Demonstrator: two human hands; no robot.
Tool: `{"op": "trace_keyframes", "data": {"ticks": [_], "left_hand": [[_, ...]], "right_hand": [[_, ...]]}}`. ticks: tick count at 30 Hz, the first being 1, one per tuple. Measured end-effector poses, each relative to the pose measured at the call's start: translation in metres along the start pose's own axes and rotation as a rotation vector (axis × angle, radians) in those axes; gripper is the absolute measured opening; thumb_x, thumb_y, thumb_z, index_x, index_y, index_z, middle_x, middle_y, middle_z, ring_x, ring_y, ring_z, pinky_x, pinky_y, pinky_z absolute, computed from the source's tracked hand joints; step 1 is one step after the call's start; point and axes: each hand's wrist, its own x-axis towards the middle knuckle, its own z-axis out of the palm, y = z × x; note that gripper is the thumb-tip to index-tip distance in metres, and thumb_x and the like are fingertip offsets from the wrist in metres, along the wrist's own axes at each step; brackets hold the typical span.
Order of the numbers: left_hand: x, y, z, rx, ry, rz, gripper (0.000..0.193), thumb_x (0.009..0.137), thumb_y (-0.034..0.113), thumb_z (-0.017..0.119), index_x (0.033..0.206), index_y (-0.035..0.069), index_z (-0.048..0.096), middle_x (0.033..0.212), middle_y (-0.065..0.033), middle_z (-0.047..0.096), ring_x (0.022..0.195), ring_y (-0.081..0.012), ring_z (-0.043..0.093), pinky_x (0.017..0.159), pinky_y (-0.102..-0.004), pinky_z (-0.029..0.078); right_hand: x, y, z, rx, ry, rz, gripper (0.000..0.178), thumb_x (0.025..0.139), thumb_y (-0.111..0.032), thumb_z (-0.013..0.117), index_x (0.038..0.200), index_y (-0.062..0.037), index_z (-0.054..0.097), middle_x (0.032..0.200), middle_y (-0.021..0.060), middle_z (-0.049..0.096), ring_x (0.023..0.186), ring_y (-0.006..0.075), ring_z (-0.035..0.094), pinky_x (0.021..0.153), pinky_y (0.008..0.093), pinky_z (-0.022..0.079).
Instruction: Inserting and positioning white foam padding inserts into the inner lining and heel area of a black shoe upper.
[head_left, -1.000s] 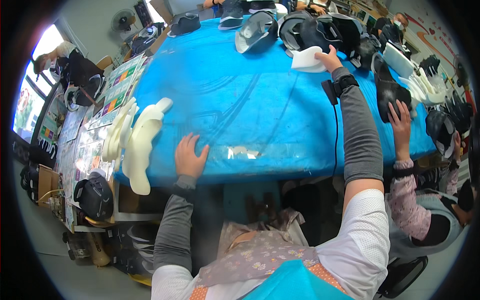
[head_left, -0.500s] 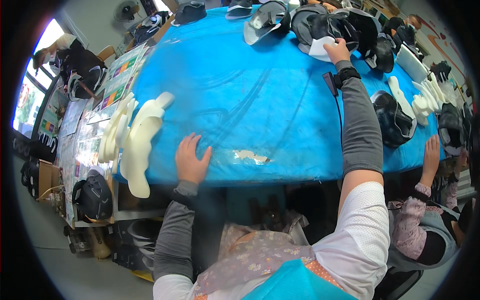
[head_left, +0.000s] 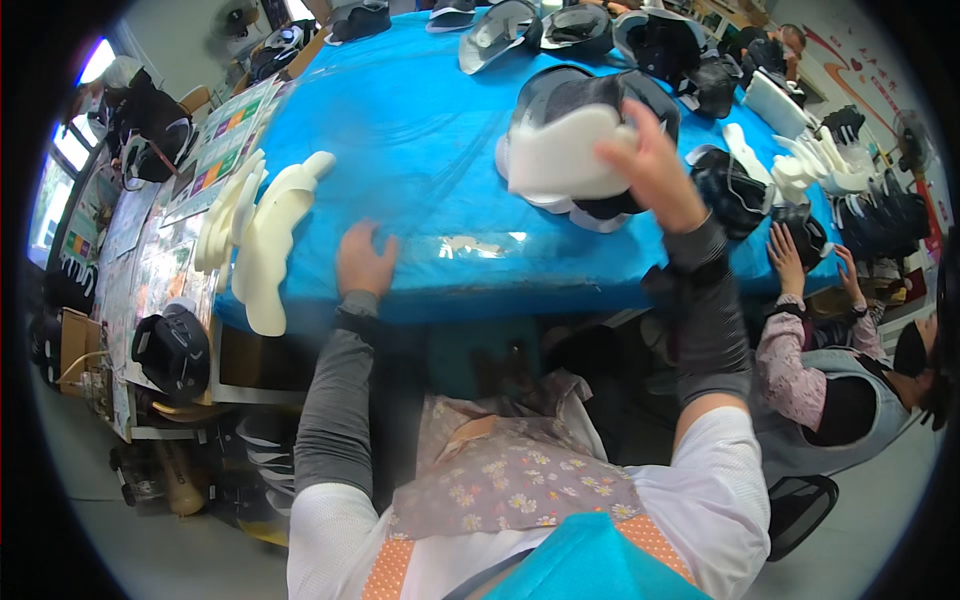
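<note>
My right hand, blurred by motion, is closed on the edge of a white, brim-like panel. The panel belongs to a bundle of black cap-like pieces with white edges, over the right middle of the table. Whether the bundle is raised or rests on the cloth, I cannot tell. My left hand lies on the blue table covering near the front edge, thumb apart from its fingers and nothing in it. Left of it lie several cream-coloured wavy foam pieces.
Several black cap-like pieces line the table's far side. To the right are a black piece and white foam parts. A co-worker's hand touches the right edge. A paper-covered side table stands at left.
My right hand has drawn the black cap-like bundle from the far side toward me and slightly left. My left hand stays on the table; the whole view has shifted.
</note>
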Motion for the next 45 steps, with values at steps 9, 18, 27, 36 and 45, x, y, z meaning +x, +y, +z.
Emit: {"op": "trace_keyframes", "data": {"ticks": [9,18,27,36,45], "left_hand": [[-0.019,0.086,0.03,-0.448,-0.116,0.41,0.056,0.077,0.024,0.075,0.125,0.003,0.055,0.13,-0.0213,0.053,0.125,-0.0368,0.048,0.105,-0.044,0.037],[0.008,0.196,0.09,-0.6,-0.141,0.43,0.048,0.075,0.018,0.073,0.119,0.004,0.058,0.108,-0.0121,0.062,0.107,-0.0319,0.056,0.09,-0.0417,0.045],[0.078,0.144,0.006,-0.237,0.451,0.501,0.041,0.066,-0.008,0.058,0.102,0.011,0.066,0.101,-0.0108,0.061,0.096,-0.0345,0.056,0.083,-0.0434,0.046],[0.041,0.033,-0.013,0.059,0.297,0.305,0.041,0.078,0.002,0.066,0.119,0.006,0.062,0.107,-0.0132,0.056,0.099,-0.0319,0.058,0.085,-0.0399,0.048],[-0.028,0.101,-0.017,-0.687,-0.005,0.226,0.069,0.09,0.031,0.065,0.145,0.002,0.034,0.141,-0.0201,0.041,0.129,-0.0311,0.042,0.109,-0.0404,0.03]], "right_hand": [[-0.089,-0.039,0.009,0.254,0.165,0.014,0.078,0.078,-0.019,0.071,0.139,0.0108,0.032,0.113,0.0188,0.061,0.102,0.0188,0.059,0.089,0.0305,0.048],[-0.131,-0.066,-0.012,0.438,0.172,0.01,0.076,0.075,-0.017,0.067,0.141,0.0063,0.035,0.113,0.0136,0.06,0.1,0.0165,0.059,0.089,0.028,0.046],[-0.158,-0.045,-0.06,0.903,0.283,-0.156,0.08,0.069,-0.023,0.059,0.139,0.0094,0.037,0.113,0.0281,0.06,0.104,0.0364,0.062,0.094,0.0411,0.049],[-0.139,-0.034,-0.055,0.623,0.291,-0.178,0.08,0.069,-0.02,0.062,0.141,0.0067,0.037,0.116,0.0195,0.06,0.103,0.0262,0.062,0.092,0.0352,0.047],[-0.123,-0.034,0.042,-0.271,-0.65,-0.157,0.062,0.069,-0.019,0.065,0.127,-0.0006,0.053,0.088,0.0191,0.066,0.081,0.0314,0.067,0.075,0.0367,0.051]]}}
